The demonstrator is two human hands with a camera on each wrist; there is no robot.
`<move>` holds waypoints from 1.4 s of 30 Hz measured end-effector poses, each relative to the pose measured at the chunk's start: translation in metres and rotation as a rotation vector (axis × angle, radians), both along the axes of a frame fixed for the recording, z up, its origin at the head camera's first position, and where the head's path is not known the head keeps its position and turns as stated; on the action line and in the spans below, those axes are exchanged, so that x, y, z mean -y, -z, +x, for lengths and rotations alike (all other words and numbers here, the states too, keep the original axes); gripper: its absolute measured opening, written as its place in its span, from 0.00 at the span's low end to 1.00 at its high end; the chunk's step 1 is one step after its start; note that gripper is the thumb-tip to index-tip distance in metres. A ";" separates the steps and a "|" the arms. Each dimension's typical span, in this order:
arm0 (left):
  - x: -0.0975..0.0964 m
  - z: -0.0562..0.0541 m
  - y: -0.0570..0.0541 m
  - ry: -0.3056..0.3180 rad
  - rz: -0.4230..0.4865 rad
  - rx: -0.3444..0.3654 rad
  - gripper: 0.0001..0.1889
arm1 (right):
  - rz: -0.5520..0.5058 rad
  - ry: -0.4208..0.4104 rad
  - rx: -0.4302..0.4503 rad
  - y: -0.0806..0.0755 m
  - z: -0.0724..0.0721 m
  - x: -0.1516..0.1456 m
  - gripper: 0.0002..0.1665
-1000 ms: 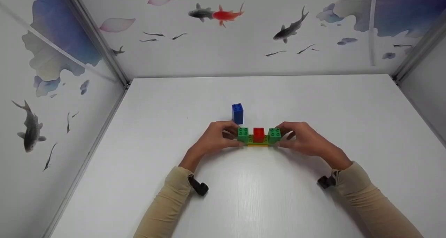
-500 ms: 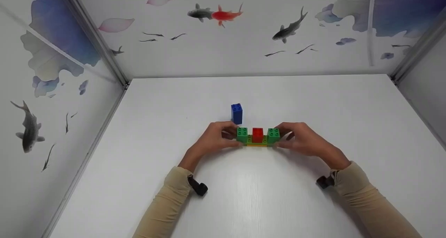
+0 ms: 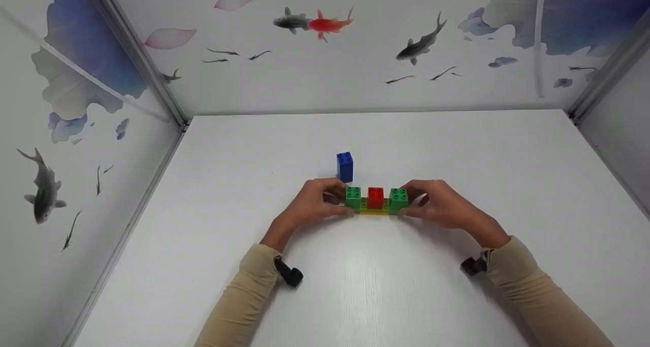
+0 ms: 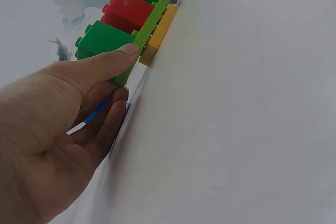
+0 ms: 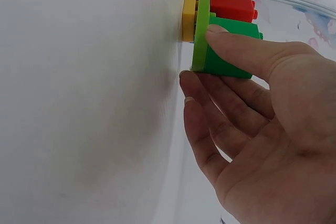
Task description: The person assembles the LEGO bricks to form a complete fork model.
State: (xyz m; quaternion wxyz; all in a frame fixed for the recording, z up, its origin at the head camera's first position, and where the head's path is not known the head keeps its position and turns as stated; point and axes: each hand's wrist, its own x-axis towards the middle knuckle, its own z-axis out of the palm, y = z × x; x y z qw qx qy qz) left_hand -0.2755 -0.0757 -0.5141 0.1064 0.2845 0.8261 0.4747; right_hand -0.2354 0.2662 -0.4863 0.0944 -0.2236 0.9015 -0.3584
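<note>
A toy-brick build stands at the middle of the table in the head view. Two green bricks (image 3: 353, 198) (image 3: 399, 199) top its ends, with a red brick (image 3: 376, 198) between them. They sit on a lime-green layer (image 4: 150, 25), which has a shorter yellow brick (image 4: 159, 35) beneath it. Studs show in a narrow gap between the lime and yellow parts in both wrist views. My left hand (image 3: 319, 199) pinches the left end, thumb on the near side. At the right end my right hand (image 3: 446, 203) does likewise; its lower fingers (image 5: 197, 140) are off the bricks.
Just behind my left hand stands a tall blue brick stack (image 3: 345, 167) on the white table (image 3: 244, 149). Walls printed with fish and leaves (image 3: 325, 72) enclose the table at the back and sides. Each wrist wears a small black camera (image 3: 289, 275).
Both hands keep their hold on the ends of the brick build. The whole head view has shifted very slightly; nothing else visibly moves.
</note>
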 end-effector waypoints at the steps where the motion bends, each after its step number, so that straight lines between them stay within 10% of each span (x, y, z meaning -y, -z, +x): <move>1: 0.000 0.000 0.000 0.001 -0.001 0.000 0.21 | 0.000 0.002 0.004 0.000 0.000 0.000 0.24; 42: -0.001 0.002 -0.002 0.006 -0.015 -0.019 0.19 | 0.033 0.018 0.000 0.000 0.000 0.001 0.21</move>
